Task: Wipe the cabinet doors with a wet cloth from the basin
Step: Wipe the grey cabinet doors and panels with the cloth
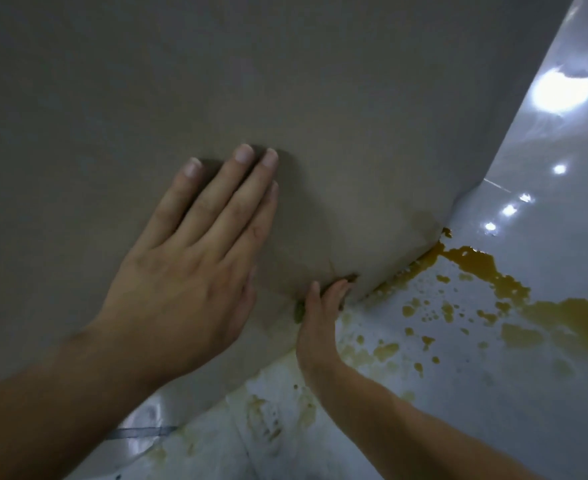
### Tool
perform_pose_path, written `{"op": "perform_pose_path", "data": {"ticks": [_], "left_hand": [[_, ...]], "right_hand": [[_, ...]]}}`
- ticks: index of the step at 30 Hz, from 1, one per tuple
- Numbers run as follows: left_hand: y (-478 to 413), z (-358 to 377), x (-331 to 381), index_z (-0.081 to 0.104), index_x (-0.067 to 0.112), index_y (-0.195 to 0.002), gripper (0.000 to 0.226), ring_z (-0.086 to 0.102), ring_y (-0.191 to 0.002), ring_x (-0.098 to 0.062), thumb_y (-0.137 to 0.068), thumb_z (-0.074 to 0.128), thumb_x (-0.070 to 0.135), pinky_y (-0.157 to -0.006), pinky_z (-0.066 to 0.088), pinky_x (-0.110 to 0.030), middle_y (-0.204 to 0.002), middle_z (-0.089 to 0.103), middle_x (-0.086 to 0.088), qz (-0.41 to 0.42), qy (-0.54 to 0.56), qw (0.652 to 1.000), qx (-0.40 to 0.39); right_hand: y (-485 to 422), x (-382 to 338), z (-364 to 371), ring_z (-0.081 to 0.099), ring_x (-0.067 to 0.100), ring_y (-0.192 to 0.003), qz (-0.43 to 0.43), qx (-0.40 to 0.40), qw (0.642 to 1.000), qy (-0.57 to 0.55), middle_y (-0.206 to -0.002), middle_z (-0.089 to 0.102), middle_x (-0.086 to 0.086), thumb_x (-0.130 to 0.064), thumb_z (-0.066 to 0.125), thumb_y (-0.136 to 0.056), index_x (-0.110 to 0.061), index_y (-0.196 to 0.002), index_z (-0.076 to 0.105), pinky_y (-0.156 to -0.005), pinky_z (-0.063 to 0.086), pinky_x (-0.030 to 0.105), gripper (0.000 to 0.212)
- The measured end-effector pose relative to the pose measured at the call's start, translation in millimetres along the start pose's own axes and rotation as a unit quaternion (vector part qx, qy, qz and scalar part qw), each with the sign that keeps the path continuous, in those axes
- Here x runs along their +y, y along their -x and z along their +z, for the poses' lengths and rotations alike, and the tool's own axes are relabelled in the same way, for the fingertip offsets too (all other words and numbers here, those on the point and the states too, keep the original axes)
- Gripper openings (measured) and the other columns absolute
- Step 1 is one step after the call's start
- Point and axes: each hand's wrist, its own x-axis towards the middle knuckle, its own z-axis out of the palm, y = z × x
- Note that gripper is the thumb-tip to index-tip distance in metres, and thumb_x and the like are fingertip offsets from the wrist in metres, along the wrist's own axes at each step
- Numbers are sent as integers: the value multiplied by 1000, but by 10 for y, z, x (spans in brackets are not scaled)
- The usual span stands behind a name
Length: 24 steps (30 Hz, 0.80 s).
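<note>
A taupe cabinet door point(285, 81) fills most of the head view. My left hand point(195, 258) lies flat on it with the fingers straight and spread a little. My right hand point(320, 317) is at the door's lower edge, fingers stretched along the edge and pressing there. A small bit of green cloth point(299, 310) peeks out beside that hand; the rest of the cloth is hidden under the palm. Faint yellowish marks show on the door near its lower right corner point(420, 220). The basin is out of sight.
Below the door is a glossy white floor point(527, 393). A yellow-brown spill point(479, 268) spreads along the door's bottom edge, with drops and smears running right and toward me. Ceiling lights reflect on the floor at the right.
</note>
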Motion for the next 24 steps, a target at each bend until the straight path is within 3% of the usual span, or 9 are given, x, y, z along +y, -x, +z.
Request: {"op": "perform_pose_path", "data": {"ticks": [2,5,7,10,12,16,21,22,24], "left_hand": [[52,-95,-57,32,-4,-155,74,16,-156,-36,-88,53,20,-126,15,-56,-167,20,-21,-4,14,1000,11],[184,-226,-178,36,-4,-153,72,18,-156,-37,-87,55,18,-125,18,-58,-166,23,-21,-12,11,1000,27],[283,-311,-272,38,-3,-153,70,19,-155,-37,-88,53,18,-125,16,-59,-166,23,-21,-20,-1,999,33],[402,-429,-457,40,-2,-152,68,18,-156,-38,-90,51,20,-124,13,-61,-166,22,-21,-50,-25,997,49],[470,-505,-557,42,-1,-152,66,18,-155,-39,-90,52,22,-124,11,-62,-167,21,-21,-69,-36,995,57],[573,-594,-678,40,1,-153,66,13,-156,-39,-93,53,24,-124,5,-62,-167,18,-22,-110,-62,989,83],[774,-615,-716,35,0,-155,71,10,-157,-40,-91,55,24,-124,6,-63,-168,13,-23,-175,-50,979,90],[818,-604,-691,35,0,-155,73,10,-157,-39,-90,55,25,-124,7,-63,-168,13,-23,-180,-43,979,85],[889,-569,-649,35,-1,-155,76,10,-157,-37,-88,57,25,-124,7,-63,-169,13,-21,-179,-34,980,77]], "right_hand": [[197,-319,113,-23,0,-152,-182,9,983,4,-162,-29,-19,-58,29,-98,-37,-152,-16,-126,-9,27,73],[221,-604,156,-18,13,-156,-346,41,933,86,-166,-22,-13,-43,30,-107,-18,-159,-4,-126,-7,28,68],[116,-448,123,-11,23,-158,-386,66,908,146,-169,-17,-7,-47,25,-109,-9,-159,1,-128,0,36,68],[107,-321,122,-8,27,-158,-361,79,915,162,-171,-15,-3,-52,22,-108,-7,-160,0,-125,7,52,71],[176,-536,164,-6,34,-158,-398,78,898,173,-171,-11,6,-50,22,-109,-2,-159,4,-124,9,59,72],[277,-1446,391,-4,38,-157,-605,62,739,290,-169,6,14,-42,21,-105,-2,-158,12,-123,5,62,67],[138,-1521,295,0,25,-158,-726,51,537,427,-166,12,3,-42,36,-101,-18,-158,21,-126,0,51,64],[66,-1579,202,1,24,-158,-735,53,515,438,-166,13,3,-42,37,-101,-19,-158,21,-127,0,50,64],[-12,-1873,89,4,30,-158,-710,96,564,410,-169,15,11,-43,34,-102,-14,-160,21,-126,1,52,66]]}}
